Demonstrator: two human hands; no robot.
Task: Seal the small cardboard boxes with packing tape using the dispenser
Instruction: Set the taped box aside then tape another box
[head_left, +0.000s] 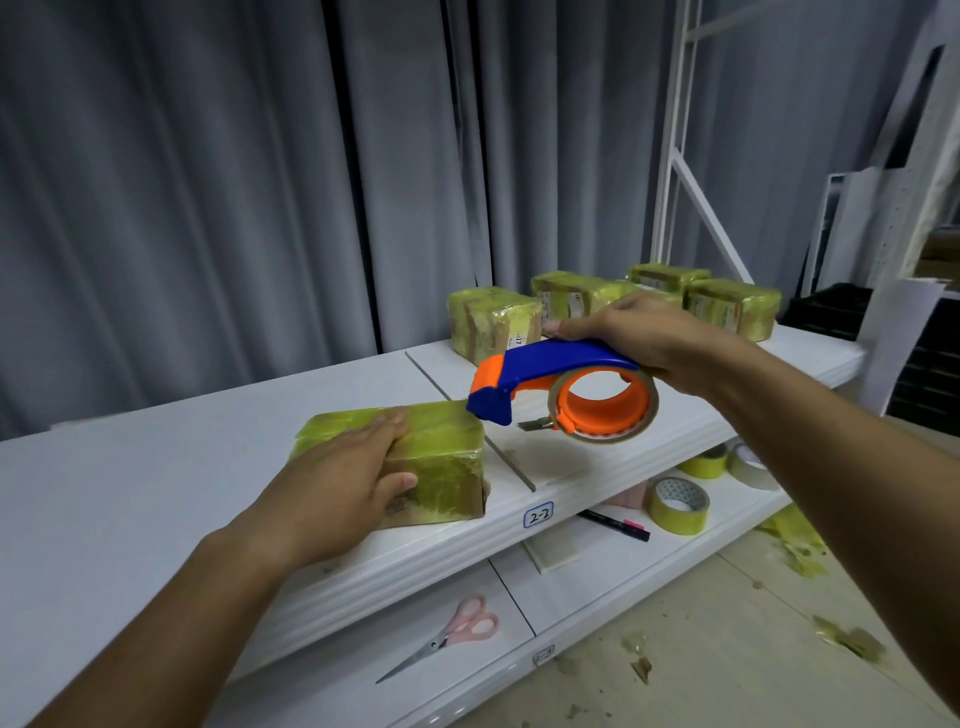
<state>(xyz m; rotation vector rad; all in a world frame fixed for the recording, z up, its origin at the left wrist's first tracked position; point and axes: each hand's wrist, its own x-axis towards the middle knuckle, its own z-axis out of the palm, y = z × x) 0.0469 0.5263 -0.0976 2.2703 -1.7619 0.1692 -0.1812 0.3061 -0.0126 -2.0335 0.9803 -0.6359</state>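
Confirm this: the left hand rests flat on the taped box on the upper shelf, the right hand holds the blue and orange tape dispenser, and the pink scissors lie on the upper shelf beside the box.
One detail is wrong. The head view shows the pink scissors on the lower shelf, not the upper shelf. The left hand does rest flat on the taped box, and the right hand holds the tape dispenser.

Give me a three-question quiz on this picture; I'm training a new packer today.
1. True or false: the left hand lies flat on the box.
2. Which hand grips the tape dispenser? A left, B right.
3. What lies on the lower shelf near the camera, beside the tape rolls?

Key: 1 true. 2 B, the right hand. 3 the pink-handled scissors.
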